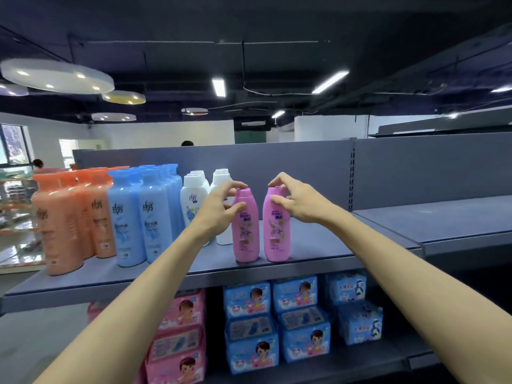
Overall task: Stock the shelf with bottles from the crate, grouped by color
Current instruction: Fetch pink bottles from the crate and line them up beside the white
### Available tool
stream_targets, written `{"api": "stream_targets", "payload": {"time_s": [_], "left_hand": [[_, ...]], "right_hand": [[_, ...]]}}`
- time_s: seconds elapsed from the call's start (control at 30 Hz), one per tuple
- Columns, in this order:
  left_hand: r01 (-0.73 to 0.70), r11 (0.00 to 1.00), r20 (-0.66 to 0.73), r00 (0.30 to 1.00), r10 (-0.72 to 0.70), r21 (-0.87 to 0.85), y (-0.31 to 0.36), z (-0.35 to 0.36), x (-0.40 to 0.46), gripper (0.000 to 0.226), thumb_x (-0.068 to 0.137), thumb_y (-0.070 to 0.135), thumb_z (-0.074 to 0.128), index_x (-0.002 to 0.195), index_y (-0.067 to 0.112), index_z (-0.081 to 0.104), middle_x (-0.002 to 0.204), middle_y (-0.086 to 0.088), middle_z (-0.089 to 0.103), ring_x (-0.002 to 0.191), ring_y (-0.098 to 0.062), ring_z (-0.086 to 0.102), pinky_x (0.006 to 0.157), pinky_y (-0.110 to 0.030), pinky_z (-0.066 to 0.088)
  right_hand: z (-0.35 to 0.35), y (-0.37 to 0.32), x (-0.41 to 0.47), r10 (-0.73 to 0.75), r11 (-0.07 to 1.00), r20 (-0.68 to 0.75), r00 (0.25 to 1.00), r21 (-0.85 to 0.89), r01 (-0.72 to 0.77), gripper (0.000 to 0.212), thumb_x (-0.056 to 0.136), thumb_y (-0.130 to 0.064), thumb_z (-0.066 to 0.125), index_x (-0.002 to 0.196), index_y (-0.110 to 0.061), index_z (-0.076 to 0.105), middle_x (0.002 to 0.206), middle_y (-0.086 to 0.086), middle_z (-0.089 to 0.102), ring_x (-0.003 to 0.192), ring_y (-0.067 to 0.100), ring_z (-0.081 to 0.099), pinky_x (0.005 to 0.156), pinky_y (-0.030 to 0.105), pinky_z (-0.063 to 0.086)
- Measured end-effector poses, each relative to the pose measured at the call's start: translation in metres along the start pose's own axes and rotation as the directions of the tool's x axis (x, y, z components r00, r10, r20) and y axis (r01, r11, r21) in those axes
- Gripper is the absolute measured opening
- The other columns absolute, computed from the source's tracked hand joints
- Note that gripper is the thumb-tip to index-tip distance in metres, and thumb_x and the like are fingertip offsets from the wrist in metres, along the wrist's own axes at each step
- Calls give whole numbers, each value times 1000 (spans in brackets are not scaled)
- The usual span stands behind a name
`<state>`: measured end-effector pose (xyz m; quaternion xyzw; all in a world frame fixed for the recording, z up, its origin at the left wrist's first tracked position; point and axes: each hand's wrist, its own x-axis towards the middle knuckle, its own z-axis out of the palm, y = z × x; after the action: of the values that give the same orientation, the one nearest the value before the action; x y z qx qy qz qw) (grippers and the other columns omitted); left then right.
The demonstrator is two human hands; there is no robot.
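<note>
Two pink bottles stand upright on the shelf, immediately right of the white bottles. Left hand pinches the left pink bottle; right hand pinches the right pink bottle near its cap, probably aligning the colour group.

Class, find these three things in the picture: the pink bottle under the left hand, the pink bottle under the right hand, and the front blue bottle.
left pink bottle [245, 234]: head view, on its label.
right pink bottle [277, 231]: head view, on its label.
front blue bottle [125, 217]: head view, mid-body.
</note>
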<state>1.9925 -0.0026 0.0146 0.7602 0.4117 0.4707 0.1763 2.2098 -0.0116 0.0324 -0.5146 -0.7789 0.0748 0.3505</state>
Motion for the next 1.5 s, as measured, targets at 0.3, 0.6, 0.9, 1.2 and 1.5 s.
{"api": "stream_targets", "payload": {"time_s": [0.3,0.6,0.9,1.2,1.5], "left_hand": [[53,998,-101,993,-57,-44,-35,33,-28,90,76,11,81,148,25,29,109,5,62,92,-7,61,76,-17,49],[160,985,-206,968,-144,64,-52,59,-54,41,73,17,82,108,17,60,89,12,66,88,-11,65,82,-29,52],[236,969,-103,968,-229,69,-61,63,-31,43,72,17,84,106,15,59,95,4,67,89,-19,66,86,-37,54],[252,954,-25,968,-251,159,-70,91,17,44,79,18,78,113,11,51,112,-2,66,100,-21,63,87,-34,51],[333,908,-73,943,-325,256,-92,121,73,44,81,19,75,109,9,43,110,-6,64,99,-28,60,84,-37,50]], "right_hand": [[65,22,-45,180,962,-235,955,246,-121,106,75,-27,81,150,-41,9,125,3,56,111,21,58,94,41,51],[93,30,-60,316,918,-251,915,326,-228,58,77,-25,82,124,-20,50,108,-6,65,98,14,64,89,32,53],[67,56,-43,244,924,-43,969,313,-219,48,78,-26,83,120,-20,61,108,-8,68,97,7,64,78,19,48],[54,98,-17,249,926,-23,968,298,-231,47,75,-27,84,116,-19,62,108,-8,68,97,9,64,74,18,51],[50,137,19,238,917,8,971,327,-227,46,74,-22,85,114,-19,63,107,-7,69,96,13,67,80,35,59]]}}
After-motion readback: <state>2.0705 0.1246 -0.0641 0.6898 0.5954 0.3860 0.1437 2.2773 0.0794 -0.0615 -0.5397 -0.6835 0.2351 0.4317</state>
